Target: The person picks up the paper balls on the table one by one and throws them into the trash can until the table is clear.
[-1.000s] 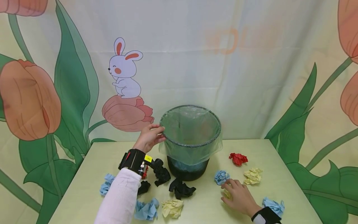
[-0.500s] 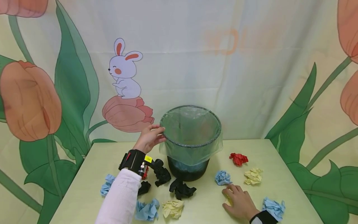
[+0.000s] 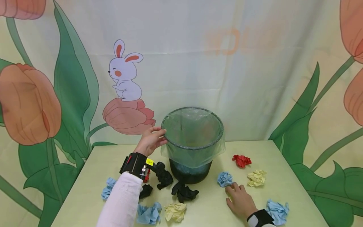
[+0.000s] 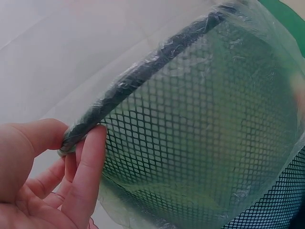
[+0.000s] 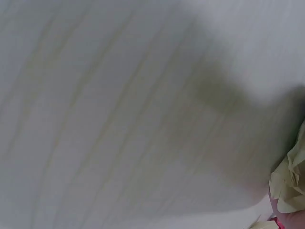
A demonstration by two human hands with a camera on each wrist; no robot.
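Observation:
My left hand (image 3: 151,140) pinches the left rim of a black mesh wastebasket (image 3: 190,172). A clear plastic liner (image 3: 195,157) is folded over that rim; in the left wrist view the thumb lies on one side of the rim (image 4: 138,78) and fingers on the other. Low over the table, my right hand (image 3: 240,200) has its fingers bent around a crumpled yellow paper ball (image 5: 289,179), which shows at the right edge of the right wrist view and is hidden beneath the hand in the head view. A crumpled blue paper ball (image 3: 225,179) lies right at its fingertips.
Right of the wastebasket lie a red paper ball (image 3: 242,161), a yellow one (image 3: 256,178) and a blue one (image 3: 277,212). Black paper (image 3: 184,191), blue paper (image 3: 148,213) and yellow paper (image 3: 175,211) lie in front and left. A printed curtain (image 3: 181,63) hangs behind the table (image 3: 210,211).
The yellow paper that showed beside my right thumb is now out of sight under that hand, which has shifted slightly. My left hand stays at the rim.

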